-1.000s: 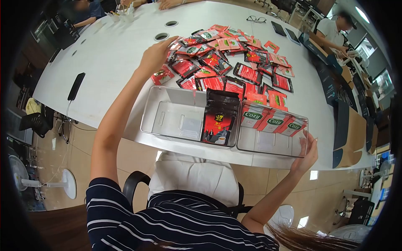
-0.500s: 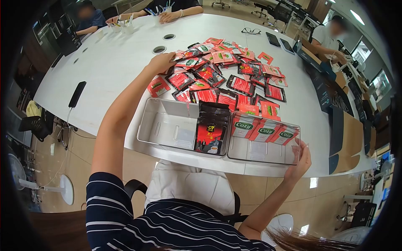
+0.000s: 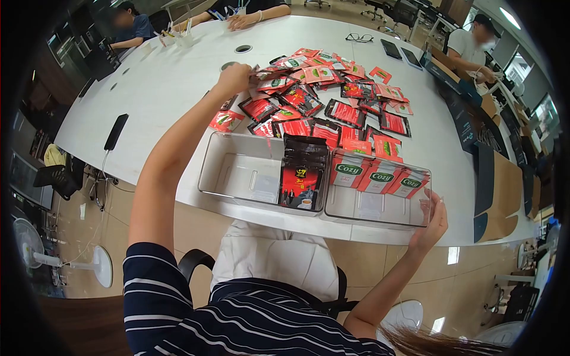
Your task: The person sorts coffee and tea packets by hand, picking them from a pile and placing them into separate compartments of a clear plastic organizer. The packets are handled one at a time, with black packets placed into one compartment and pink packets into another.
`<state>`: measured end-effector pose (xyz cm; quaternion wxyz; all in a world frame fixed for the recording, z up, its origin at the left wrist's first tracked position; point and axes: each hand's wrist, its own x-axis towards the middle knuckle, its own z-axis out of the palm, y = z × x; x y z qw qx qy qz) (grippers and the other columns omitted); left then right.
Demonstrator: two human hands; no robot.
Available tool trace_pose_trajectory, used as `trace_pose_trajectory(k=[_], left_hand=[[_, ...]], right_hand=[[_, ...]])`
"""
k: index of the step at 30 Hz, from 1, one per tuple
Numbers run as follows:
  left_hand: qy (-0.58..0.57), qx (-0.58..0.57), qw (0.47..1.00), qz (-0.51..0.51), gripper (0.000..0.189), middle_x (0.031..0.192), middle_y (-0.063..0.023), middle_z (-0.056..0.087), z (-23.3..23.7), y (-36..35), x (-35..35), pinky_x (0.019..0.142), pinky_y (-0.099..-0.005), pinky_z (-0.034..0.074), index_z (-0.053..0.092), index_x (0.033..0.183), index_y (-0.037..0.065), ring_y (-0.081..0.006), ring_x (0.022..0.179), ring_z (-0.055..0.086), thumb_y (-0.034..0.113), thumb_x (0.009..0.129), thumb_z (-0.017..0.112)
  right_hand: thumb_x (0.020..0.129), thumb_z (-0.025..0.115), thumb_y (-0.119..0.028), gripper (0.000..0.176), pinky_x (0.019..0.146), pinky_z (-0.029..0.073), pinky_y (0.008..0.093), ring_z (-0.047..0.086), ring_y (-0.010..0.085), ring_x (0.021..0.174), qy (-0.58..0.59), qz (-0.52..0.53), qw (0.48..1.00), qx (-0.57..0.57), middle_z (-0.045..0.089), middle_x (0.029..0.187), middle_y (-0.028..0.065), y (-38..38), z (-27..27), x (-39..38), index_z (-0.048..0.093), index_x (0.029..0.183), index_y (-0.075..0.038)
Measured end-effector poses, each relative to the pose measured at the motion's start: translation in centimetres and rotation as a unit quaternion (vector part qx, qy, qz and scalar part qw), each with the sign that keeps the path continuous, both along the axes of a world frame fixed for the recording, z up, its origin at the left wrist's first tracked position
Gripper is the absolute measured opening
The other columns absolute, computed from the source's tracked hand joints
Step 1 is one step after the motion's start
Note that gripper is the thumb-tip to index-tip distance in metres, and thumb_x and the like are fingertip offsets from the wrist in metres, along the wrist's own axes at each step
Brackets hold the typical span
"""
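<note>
My left hand (image 3: 236, 78) is closed at the left edge of a pile of red and black sachets (image 3: 300, 99), its fingers on a dark packet (image 3: 265, 75) partly hidden by them. My right hand (image 3: 436, 221) rests with curved fingers against the right end of a clear bin (image 3: 380, 215). Cozy packets (image 3: 380, 177) stand in a row at that bin's back. Beside it on the left, another clear bin (image 3: 228, 172) holds black and red coffee sachets (image 3: 300, 184) in its right half.
Cardboard boxes (image 3: 496, 184) line the table's right side. Glasses (image 3: 359, 38) and two phones (image 3: 390, 49) lie at the back. A cabled black phone (image 3: 116, 132) is at the left. Other people sit around, one near pen cups (image 3: 185, 40).
My left hand has lifted slightly at the pile's left edge, with a dark packet now at its fingers. My right hand stays at the bin's end. The view has shifted a little.
</note>
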<state>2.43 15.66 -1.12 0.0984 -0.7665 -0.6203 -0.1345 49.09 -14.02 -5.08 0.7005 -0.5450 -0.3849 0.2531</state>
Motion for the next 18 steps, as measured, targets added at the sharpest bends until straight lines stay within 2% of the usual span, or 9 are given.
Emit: trace_pose_trajectory(k=[3,5,9,11,13,14,15,17,18], left_hand=[[-0.065,0.058,0.996,-0.007,0.014,0.083,-0.0206,0.065,1.4,2.2,0.0,0.067,-0.0474,0.051,0.064,0.085,0.004,-0.0392,0.078,0.064,0.011,0.082,0.053],[-0.053,0.070,0.996,-0.028,0.032,0.088,-0.0185,0.065,2.9,2.4,1.2,0.068,-0.0437,0.050,0.062,0.114,0.016,-0.0373,0.076,0.063,0.010,0.084,0.051],[-0.193,0.089,0.952,-0.221,0.034,0.081,-0.0192,0.064,5.0,0.6,6.1,0.063,-0.0417,0.048,0.061,0.116,0.016,-0.0361,0.069,0.061,0.010,0.084,0.055],[-0.226,0.079,0.936,-0.258,0.033,0.081,-0.0191,0.064,4.7,0.7,8.6,0.062,-0.0407,0.048,0.060,0.117,0.013,-0.0354,0.067,0.061,0.007,0.085,0.053],[-0.201,0.048,0.945,-0.253,0.032,0.080,-0.0181,0.065,3.9,1.6,10.3,0.063,-0.0402,0.048,0.059,0.117,0.010,-0.0351,0.069,0.062,0.007,0.086,0.052],[-0.218,0.030,0.930,-0.296,0.032,0.086,-0.0183,0.065,3.3,1.8,11.0,0.066,-0.0412,0.049,0.058,0.117,0.008,-0.0357,0.073,0.063,0.006,0.086,0.051],[-0.193,0.007,0.938,-0.288,0.041,0.102,-0.0187,0.063,2.0,3.2,11.5,0.075,-0.0403,0.049,0.052,0.126,0.013,-0.0357,0.083,0.062,0.002,0.087,0.048],[-0.056,0.025,0.946,-0.318,0.040,0.106,-0.0198,0.062,1.5,2.8,12.7,0.081,-0.0433,0.047,0.050,0.126,0.010,-0.0370,0.094,0.060,0.002,0.087,0.046],[-0.037,-0.002,0.952,-0.304,0.039,0.105,-0.0207,0.061,0.9,3.3,12.9,0.082,-0.0437,0.047,0.050,0.125,0.008,-0.0372,0.094,0.060,0.004,0.087,0.046]], right_hand=[[0.098,0.040,-0.023,0.034,0.081,0.043,0.0268,0.057,0.0098,0.085,-0.006,0.000,1.000,0.001,0.066,0.104,0.0107,-0.1,0.1,0.0,0.062,0.106,0.001],[0.097,0.041,-0.023,0.033,0.081,0.043,0.0266,0.057,0.0097,0.085,-0.007,-0.001,1.000,0.003,0.066,0.104,0.0106,-0.1,0.2,-0.1,0.062,0.106,0.001],[0.097,0.041,-0.023,0.033,0.080,0.043,0.0263,0.057,0.0101,0.084,0.001,-0.005,1.000,0.005,0.066,0.102,0.0107,-0.1,0.3,-0.3,0.063,0.105,0.001],[0.097,0.041,-0.023,0.033,0.080,0.043,0.0263,0.057,0.0106,0.084,0.006,-0.008,1.000,0.006,0.066,0.101,0.0109,-0.1,0.4,-0.4,0.063,0.104,0.001],[0.097,0.041,-0.024,0.034,0.081,0.044,0.0265,0.058,0.0111,0.084,0.008,-0.015,1.000,0.008,0.066,0.101,0.0112,-0.1,0.4,-0.5,0.063,0.102,0.001],[0.097,0.041,-0.024,0.034,0.081,0.044,0.0268,0.058,0.0114,0.084,0.013,-0.013,1.000,0.008,0.066,0.101,0.0114,-0.1,0.4,-0.4,0.064,0.102,0.001],[0.097,0.042,-0.024,0.034,0.081,0.044,0.0270,0.058,0.0116,0.084,0.018,-0.012,1.000,0.008,0.066,0.101,0.0115,-0.1,0.3,-0.3,0.064,0.102,0.001],[0.098,0.041,-0.023,0.034,0.080,0.045,0.0279,0.058,0.0123,0.085,0.024,-0.011,1.000,0.011,0.066,0.100,0.0124,0.0,0.4,-0.4,0.063,0.100,0.003],[0.098,0.041,-0.022,0.034,0.080,0.046,0.0285,0.058,0.0128,0.085,0.025,-0.014,0.999,0.013,0.066,0.098,0.0131,0.0,0.5,-0.4,0.063,0.100,0.004]])
